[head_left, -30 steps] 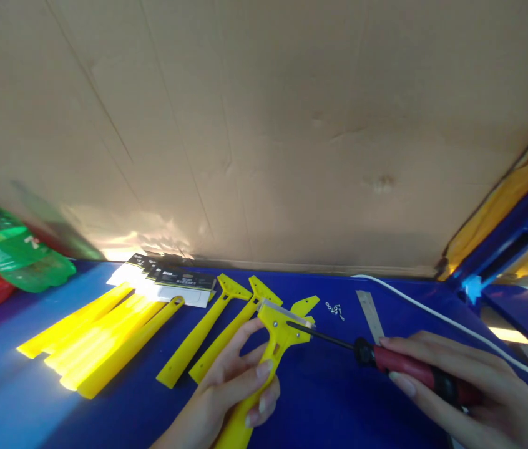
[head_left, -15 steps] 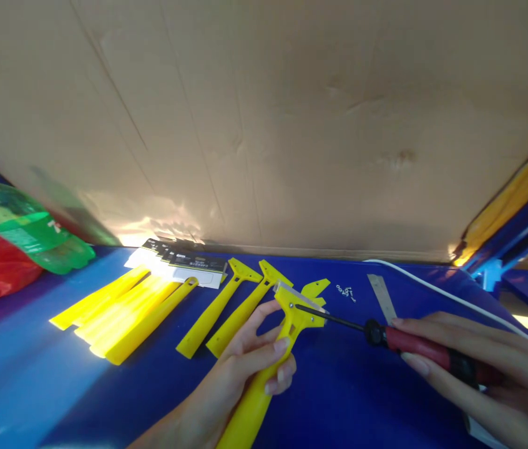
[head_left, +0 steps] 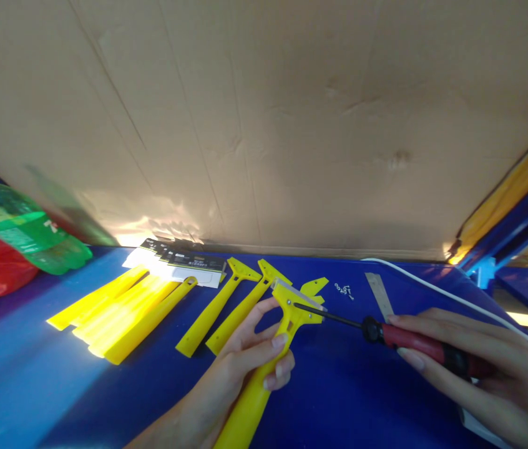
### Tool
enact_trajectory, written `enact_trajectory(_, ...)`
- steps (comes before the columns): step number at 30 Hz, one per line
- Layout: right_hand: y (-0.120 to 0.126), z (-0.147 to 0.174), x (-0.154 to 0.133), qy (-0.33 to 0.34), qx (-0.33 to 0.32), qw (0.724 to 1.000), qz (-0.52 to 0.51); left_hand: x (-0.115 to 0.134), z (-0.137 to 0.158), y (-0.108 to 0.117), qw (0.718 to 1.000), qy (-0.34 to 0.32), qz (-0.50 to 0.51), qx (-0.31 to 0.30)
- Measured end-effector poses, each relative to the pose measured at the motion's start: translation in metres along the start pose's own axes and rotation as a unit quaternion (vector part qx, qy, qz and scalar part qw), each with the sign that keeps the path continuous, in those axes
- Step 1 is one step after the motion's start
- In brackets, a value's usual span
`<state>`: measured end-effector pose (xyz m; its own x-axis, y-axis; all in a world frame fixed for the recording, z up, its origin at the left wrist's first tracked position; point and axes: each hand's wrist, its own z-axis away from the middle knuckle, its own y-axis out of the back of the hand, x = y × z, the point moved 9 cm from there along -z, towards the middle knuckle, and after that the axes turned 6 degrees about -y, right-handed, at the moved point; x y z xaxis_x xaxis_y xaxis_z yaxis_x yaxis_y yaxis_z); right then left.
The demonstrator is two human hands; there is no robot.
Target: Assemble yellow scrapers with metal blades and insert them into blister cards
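My left hand is wrapped round the handle of a yellow scraper, its wide head tilted up with a metal blade along the edge and two screws showing. In my right hand is a screwdriver with a red and black handle, held between thumb and fingers. Its thin dark shaft reaches left over the scraper's head, the tip close to the left screw. Whether the tip sits in the screw I cannot tell. Behind the head lie loose yellow scraper parts, partly hidden.
Two yellow scraper handles lie left of my hand, beside several carded scrapers. Small screws and nuts, a flat metal strip and a white cable lie to the right. A green bottle rests on a red bag at far left. Cardboard stands behind.
Both hands, the scraper and the screwdriver stay almost in place. The whole view has shifted very slightly, and the grips are unchanged.
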<state>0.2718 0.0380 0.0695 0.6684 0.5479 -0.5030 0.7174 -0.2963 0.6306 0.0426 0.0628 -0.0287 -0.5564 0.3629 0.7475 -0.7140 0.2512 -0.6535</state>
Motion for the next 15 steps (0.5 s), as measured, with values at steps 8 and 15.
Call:
enact_trajectory(8,-0.0012,-0.0006,0.0012,-0.019,-0.004,1.0,-0.002,0.0015,0.0004,-0.0023,1.0,-0.01,0.001,0.0)
enact_trajectory(15,-0.0043,0.0031,0.0067,-0.034,-0.011,0.999,-0.009,0.0004,-0.0011,0.0006,1.0,-0.014,-0.003,0.005)
